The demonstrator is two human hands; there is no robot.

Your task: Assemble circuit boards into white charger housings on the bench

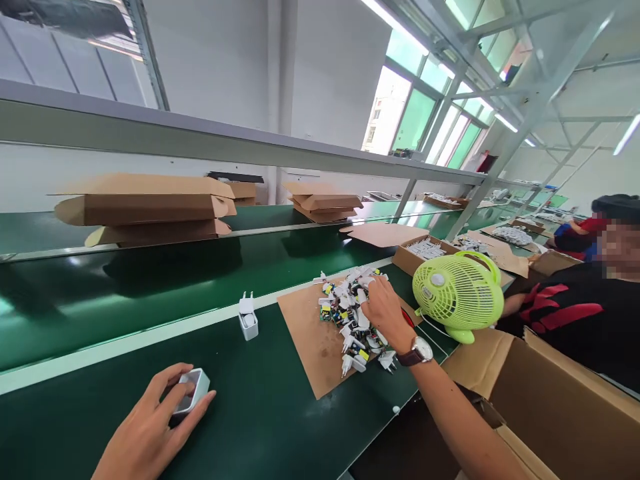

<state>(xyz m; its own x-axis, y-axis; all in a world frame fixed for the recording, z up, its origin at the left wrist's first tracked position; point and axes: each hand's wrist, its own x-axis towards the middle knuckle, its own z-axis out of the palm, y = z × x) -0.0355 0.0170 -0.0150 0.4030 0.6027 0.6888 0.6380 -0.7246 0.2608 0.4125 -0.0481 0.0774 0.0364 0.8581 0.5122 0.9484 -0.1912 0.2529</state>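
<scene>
My left hand holds a white hollow charger case, its open side facing up, just at the green bench surface. Its thumb and fingers are closed around the case walls. Over on the brown cardboard sheet, my right hand reaches into a pile of charger plugs with circuit boards. Its fingers are bent together at the pile's top; what they pinch is hidden. Between the hands, a white charger case with a two-pin plug piece in it stands on the bench.
A lime-green fan stands right of the pile, before a carton of white parts. An open cardboard box sits at the lower right, near a co-worker. Folded cartons lie behind the green belt.
</scene>
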